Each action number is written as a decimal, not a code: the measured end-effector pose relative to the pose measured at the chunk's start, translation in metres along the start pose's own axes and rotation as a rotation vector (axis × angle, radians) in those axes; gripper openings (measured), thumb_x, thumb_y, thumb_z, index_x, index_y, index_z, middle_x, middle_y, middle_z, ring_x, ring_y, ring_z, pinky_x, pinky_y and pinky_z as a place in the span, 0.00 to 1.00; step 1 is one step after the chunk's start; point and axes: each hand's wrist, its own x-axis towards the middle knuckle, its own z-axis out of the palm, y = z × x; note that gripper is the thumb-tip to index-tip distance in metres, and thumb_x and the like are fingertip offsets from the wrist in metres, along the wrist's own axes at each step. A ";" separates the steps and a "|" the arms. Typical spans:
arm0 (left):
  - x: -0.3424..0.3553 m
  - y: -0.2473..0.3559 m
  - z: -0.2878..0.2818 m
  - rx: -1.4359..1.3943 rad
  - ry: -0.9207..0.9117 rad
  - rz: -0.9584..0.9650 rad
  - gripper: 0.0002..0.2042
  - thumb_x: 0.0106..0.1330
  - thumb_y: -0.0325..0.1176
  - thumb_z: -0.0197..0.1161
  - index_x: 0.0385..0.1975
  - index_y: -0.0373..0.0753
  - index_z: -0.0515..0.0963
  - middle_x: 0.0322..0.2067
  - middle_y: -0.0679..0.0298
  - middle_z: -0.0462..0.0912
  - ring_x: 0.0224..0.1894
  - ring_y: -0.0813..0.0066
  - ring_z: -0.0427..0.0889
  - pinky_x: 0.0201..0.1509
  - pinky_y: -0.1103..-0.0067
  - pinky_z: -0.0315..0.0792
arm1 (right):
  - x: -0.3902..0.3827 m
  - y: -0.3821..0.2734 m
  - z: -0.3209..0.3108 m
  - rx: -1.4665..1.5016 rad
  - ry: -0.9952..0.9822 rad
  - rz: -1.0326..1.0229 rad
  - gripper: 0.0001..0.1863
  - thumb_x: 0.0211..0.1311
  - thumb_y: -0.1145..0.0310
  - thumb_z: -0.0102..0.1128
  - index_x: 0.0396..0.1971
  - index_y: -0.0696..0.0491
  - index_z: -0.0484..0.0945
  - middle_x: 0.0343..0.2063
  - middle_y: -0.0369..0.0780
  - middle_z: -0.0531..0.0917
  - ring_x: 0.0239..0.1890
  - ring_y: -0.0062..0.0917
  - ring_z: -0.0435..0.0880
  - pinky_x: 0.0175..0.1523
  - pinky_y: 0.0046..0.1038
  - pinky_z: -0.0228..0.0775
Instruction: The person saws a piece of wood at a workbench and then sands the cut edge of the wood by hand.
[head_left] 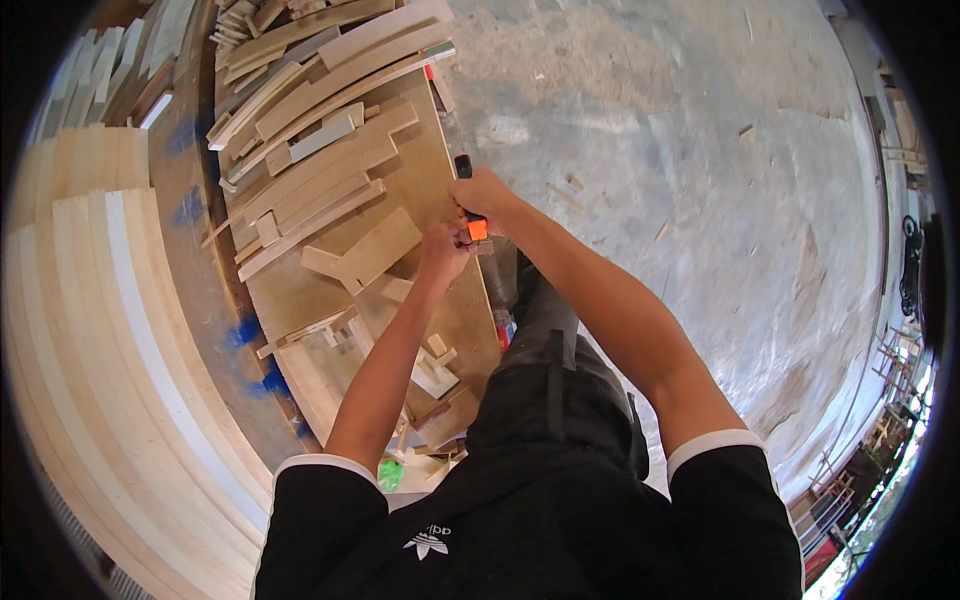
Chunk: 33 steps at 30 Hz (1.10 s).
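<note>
My right hand [484, 194] is wrapped around a black and orange tool [478, 230]. Its dark end [462, 166] sticks out beyond my fist, and the orange part shows on the side nearer my body. I cannot tell what kind of tool it is. Close below, my left hand [446, 247] is closed beside the orange part; whatever its fingers hold is hidden. Both hands are over the right edge of a plywood-topped bench [436, 150]. A flat wooden board [382, 248] lies to the left of my left hand.
Long wood strips [345, 75] and cut pieces cover the bench's far part. Small offcuts [438, 347] lie near my left forearm. Large pale planks [90, 330] are stacked at the left. Scraps [574, 183] dot the concrete floor [700, 200] on the right.
</note>
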 end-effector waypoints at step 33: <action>0.016 -0.019 0.001 0.075 -0.064 -0.048 0.14 0.40 0.37 0.75 0.16 0.32 0.80 0.14 0.54 0.78 0.17 0.70 0.77 0.24 0.73 0.70 | -0.080 0.231 0.010 -0.244 -0.009 -0.743 0.05 0.47 0.77 0.61 0.21 0.59 0.74 0.19 0.37 0.75 0.21 0.17 0.74 0.27 0.24 0.67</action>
